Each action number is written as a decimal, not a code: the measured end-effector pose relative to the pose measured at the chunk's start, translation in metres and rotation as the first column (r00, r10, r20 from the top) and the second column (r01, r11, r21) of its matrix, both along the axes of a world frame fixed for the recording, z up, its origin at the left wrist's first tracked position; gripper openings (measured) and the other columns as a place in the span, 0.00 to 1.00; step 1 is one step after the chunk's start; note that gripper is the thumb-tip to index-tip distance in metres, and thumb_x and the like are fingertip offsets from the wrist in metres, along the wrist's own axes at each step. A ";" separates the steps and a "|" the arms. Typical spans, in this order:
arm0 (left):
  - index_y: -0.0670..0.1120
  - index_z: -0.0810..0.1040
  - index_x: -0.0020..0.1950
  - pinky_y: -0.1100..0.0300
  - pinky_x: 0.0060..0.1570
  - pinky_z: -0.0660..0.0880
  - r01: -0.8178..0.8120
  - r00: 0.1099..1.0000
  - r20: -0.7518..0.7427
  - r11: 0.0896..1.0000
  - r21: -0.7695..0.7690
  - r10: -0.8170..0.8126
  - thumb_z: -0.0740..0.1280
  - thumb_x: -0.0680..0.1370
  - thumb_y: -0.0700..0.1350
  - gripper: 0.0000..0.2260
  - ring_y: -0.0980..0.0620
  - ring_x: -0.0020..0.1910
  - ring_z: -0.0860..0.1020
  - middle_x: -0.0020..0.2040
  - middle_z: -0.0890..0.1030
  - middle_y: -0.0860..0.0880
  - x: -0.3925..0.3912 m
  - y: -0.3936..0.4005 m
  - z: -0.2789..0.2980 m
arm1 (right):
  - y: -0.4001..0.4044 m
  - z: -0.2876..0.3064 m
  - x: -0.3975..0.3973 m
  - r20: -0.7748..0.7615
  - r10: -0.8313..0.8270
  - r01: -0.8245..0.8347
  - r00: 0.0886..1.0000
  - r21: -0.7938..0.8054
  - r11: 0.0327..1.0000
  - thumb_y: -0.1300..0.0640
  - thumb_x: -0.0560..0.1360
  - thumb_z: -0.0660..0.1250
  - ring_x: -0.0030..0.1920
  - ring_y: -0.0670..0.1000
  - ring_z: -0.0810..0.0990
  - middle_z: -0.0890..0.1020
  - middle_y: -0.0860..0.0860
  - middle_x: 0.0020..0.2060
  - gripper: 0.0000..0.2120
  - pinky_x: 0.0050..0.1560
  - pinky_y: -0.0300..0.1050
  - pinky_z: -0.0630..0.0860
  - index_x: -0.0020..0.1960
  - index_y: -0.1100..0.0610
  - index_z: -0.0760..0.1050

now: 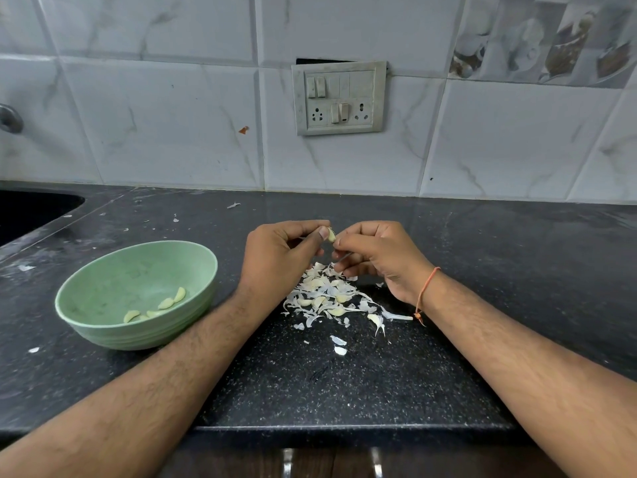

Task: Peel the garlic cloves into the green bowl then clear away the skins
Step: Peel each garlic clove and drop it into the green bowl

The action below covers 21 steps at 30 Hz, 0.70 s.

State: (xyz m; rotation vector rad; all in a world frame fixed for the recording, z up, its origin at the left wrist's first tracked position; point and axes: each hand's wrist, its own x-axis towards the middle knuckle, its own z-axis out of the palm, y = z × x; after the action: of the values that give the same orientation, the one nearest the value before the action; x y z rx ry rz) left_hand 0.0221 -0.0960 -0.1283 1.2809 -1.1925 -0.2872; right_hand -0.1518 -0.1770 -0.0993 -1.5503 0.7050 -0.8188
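Both forearms are reaching over the black countertop (344,384), mid-peel.
Green bowl (103,326) is sitting just left of the left arm, holding a few peeled cloves (165,302); skin pile (327,298), cloves still mixed in, is lying under the hands. Left hand (279,253) is pinching one garlic clove (331,234) while right hand (379,253) is pinching at its skin. Next, I'm guessing: strip it, drop it in the bowl.

Both hands pinching garlic clove (331,234), skins pile (327,294) below, green bowl (103,326) left
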 end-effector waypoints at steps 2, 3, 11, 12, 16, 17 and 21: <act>0.51 0.89 0.57 0.45 0.43 0.86 0.008 1.000 -0.003 1.000 0.008 -0.008 0.76 0.80 0.48 0.07 0.49 0.42 0.88 0.43 0.89 0.53 0.000 -0.001 -0.001 | 0.000 0.000 0.000 0.002 -0.008 0.008 1.000 0.012 1.000 0.63 0.77 0.75 0.37 0.56 0.86 0.86 0.61 0.40 0.09 0.34 0.43 0.82 0.53 0.68 0.83; 0.51 0.89 0.57 0.45 0.43 0.86 0.016 1.000 -0.014 1.000 0.012 -0.016 0.76 0.80 0.47 0.07 0.50 0.42 0.88 0.43 0.89 0.53 0.000 -0.001 -0.001 | 0.000 -0.001 0.001 0.003 -0.010 0.010 1.000 0.013 1.000 0.63 0.77 0.75 0.36 0.56 0.86 0.85 0.61 0.39 0.08 0.34 0.43 0.82 0.52 0.68 0.83; 0.41 0.87 0.59 0.62 0.37 0.79 0.247 0.915 -0.325 0.969 -0.012 -0.238 0.72 0.82 0.40 0.08 0.51 0.45 0.85 0.52 0.89 0.45 -0.004 0.002 0.003 | -0.002 0.000 0.000 0.000 -0.043 0.043 0.999 -0.033 0.999 0.61 0.77 0.76 0.36 0.56 0.85 0.84 0.58 0.37 0.04 0.35 0.45 0.81 0.47 0.63 0.84; 0.42 0.87 0.59 0.63 0.37 0.79 0.262 0.906 -0.341 0.965 -0.017 -0.252 0.72 0.82 0.41 0.08 0.51 0.46 0.85 0.52 0.89 0.44 -0.004 0.002 0.003 | -0.003 0.000 0.000 -0.004 -0.043 0.043 0.999 -0.041 0.998 0.61 0.77 0.76 0.36 0.56 0.85 0.84 0.58 0.37 0.05 0.35 0.45 0.81 0.48 0.63 0.84; 0.43 0.87 0.60 0.63 0.38 0.79 0.316 0.850 -0.434 0.948 -0.033 -0.298 0.72 0.82 0.41 0.08 0.51 0.49 0.83 0.54 0.88 0.43 -0.004 0.001 0.003 | -0.005 0.002 -0.004 -0.038 -0.029 0.025 0.999 -0.116 0.993 0.62 0.78 0.75 0.38 0.58 0.87 0.86 0.60 0.40 0.06 0.35 0.46 0.83 0.51 0.65 0.84; 0.44 0.87 0.60 0.63 0.39 0.79 0.322 0.842 -0.446 0.946 -0.036 -0.304 0.72 0.82 0.42 0.09 0.51 0.49 0.83 0.54 0.88 0.44 -0.004 0.002 0.003 | -0.006 0.004 -0.005 -0.060 -0.029 0.020 0.998 -0.144 0.989 0.63 0.79 0.74 0.39 0.58 0.87 0.87 0.58 0.42 0.04 0.36 0.46 0.83 0.51 0.64 0.84; 0.46 0.88 0.60 0.62 0.39 0.79 0.308 0.837 -0.458 0.949 -0.058 -0.300 0.72 0.82 0.43 0.08 0.51 0.49 0.81 0.55 0.88 0.45 -0.003 0.003 0.004 | -0.013 0.006 -0.009 -0.279 -0.182 0.027 0.943 -0.479 0.877 0.67 0.77 0.67 0.42 0.52 0.89 0.89 0.49 0.42 0.15 0.43 0.55 0.87 0.46 0.50 0.86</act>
State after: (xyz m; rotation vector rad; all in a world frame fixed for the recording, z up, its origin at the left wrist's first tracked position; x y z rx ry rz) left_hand 0.0192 -0.0929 -0.1240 0.9550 -0.9715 -0.7966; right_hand -0.1608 -0.1899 -0.0937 -2.1335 0.8730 -0.8740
